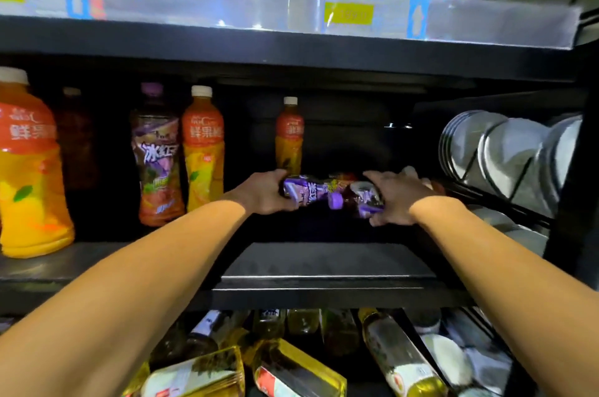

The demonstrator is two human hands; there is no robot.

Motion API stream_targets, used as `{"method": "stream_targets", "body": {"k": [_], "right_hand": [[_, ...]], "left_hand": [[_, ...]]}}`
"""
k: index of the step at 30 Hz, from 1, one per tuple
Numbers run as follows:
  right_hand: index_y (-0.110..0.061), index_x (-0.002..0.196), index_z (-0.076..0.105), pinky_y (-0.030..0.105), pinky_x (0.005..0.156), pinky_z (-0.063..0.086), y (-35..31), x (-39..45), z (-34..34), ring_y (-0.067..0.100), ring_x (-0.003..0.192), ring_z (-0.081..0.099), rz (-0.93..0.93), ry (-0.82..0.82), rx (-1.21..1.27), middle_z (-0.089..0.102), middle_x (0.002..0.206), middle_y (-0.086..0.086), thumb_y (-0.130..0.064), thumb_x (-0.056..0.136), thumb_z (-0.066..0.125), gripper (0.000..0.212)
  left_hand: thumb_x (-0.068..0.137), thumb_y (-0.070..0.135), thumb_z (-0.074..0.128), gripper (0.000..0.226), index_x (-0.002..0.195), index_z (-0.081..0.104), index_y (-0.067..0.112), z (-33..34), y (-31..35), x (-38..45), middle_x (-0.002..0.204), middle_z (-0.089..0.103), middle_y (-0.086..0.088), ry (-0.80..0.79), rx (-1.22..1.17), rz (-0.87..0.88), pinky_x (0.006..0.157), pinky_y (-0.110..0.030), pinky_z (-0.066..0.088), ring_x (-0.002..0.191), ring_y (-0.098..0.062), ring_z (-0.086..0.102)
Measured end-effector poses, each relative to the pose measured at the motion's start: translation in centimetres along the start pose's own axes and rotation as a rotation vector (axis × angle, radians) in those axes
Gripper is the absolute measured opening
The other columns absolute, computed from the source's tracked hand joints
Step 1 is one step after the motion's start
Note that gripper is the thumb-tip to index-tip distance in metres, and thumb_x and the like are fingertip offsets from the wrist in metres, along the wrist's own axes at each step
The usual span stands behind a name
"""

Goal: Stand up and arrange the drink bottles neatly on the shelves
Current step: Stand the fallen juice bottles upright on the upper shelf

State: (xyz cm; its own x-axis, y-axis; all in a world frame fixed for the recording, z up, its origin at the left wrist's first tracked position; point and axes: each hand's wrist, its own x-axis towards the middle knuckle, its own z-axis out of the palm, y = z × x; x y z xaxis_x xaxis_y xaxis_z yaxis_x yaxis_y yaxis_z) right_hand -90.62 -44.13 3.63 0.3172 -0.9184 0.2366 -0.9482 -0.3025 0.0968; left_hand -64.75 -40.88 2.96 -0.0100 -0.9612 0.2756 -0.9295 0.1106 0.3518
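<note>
Drink bottles fill the dark metal middle shelf (308, 262), and going from largest down: a big orange juice jug with a white cap (30, 166) stands at the far left, then an upright purple-capped iced tea bottle (158, 156), an orange juice bottle with a white cap (203, 147) beside it, and a smaller-looking orange bottle (289, 134) further back. Two purple-labelled bottles lie on their sides mid-shelf. The left hand (262, 190) grips one lying purple bottle (304, 192), fingers curled over its body; the right hand (397, 198) is wrapped round the other lying purple bottle (363, 202), whose purple cap points toward the first. Silver round dishes in a wire rack (505, 153) stand just to the right.

To do this step well, each bottle should probably be tipped base-down separately, labels facing out, and set in line with the upright purple one, keeping clear of the rack.

Orange labels read "鲜果" in white; the purple label shows "冰红", the rest being unclear. Yellow price tags (348, 12) above are illegible.
</note>
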Motion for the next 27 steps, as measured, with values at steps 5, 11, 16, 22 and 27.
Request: {"method": "stream_targets", "body": {"k": [5, 11, 16, 22, 27], "right_hand": [[-0.035, 0.145, 0.037, 0.042, 0.096, 0.033, -0.2, -0.8, -0.2, 0.027, 0.124, 0.035, -0.026, 0.083, -0.051, 0.052, 0.135, -0.003, -0.061, 0.066, 0.076, 0.091], [-0.034, 0.142, 0.041, 0.037, 0.099, 0.045, -2.0, -3.8, -1.1, 0.021, 0.12, 0.05, -0.084, 0.156, 0.326, 0.051, 0.133, -0.005, -0.041, 0.067, 0.085, 0.087], [-0.033, 0.129, 0.053, 0.012, 0.078, 0.045, -4.0, -7.2, -2.2, 0.005, 0.096, 0.062, -0.147, 0.53, 0.831, 0.065, 0.108, -0.012, -0.031, 0.068, 0.085, 0.069], [-0.025, 0.116, 0.062, 0.033, 0.084, 0.054, -5.4, -7.0, -2.9, 0.011, 0.094, 0.067, -0.058, 0.552, 1.228, 0.071, 0.1, -0.007, -0.035, 0.078, 0.077, 0.043], [-0.023, 0.113, 0.058, 0.044, 0.09, 0.055, -5.5, -3.6, -2.4, 0.022, 0.098, 0.066, 0.111, 0.452, 1.346, 0.068, 0.108, 0.002, -0.057, 0.073, 0.073, 0.054]], "left_hand": [[0.069, 0.032, 0.087, 0.066, 0.128, 0.058, 0.019, 0.3, 0.2, -0.3, 0.121, 0.066, -0.001, 0.117, -0.086, -0.019, 0.095, -0.025, 0.043, 0.111, -0.018, 0.06], [0.059, 0.037, 0.089, 0.057, 0.111, 0.066, 0.026, -3.0, 1.8, -3.7, 0.095, 0.067, 0.009, 0.467, -0.268, -0.025, 0.076, -0.021, 0.045, 0.087, -0.009, 0.06], [0.049, 0.034, 0.089, 0.057, 0.099, 0.062, 0.031, -4.4, 2.0, -6.4, 0.095, 0.072, 0.008, 0.677, -0.751, 0.095, 0.08, -0.032, 0.059, 0.088, -0.011, 0.07], [0.06, 0.036, 0.086, 0.036, 0.089, 0.068, 0.026, -6.0, 4.6, -6.4, 0.09, 0.074, 0.003, 0.674, -0.905, 0.148, 0.082, -0.033, 0.059, 0.083, -0.013, 0.071], [0.079, 0.029, 0.079, 0.031, 0.105, 0.072, 0.015, -5.0, 5.1, -5.0, 0.092, 0.073, 0.0, 0.615, -0.895, 0.124, 0.078, -0.024, 0.054, 0.091, -0.019, 0.07]]}}
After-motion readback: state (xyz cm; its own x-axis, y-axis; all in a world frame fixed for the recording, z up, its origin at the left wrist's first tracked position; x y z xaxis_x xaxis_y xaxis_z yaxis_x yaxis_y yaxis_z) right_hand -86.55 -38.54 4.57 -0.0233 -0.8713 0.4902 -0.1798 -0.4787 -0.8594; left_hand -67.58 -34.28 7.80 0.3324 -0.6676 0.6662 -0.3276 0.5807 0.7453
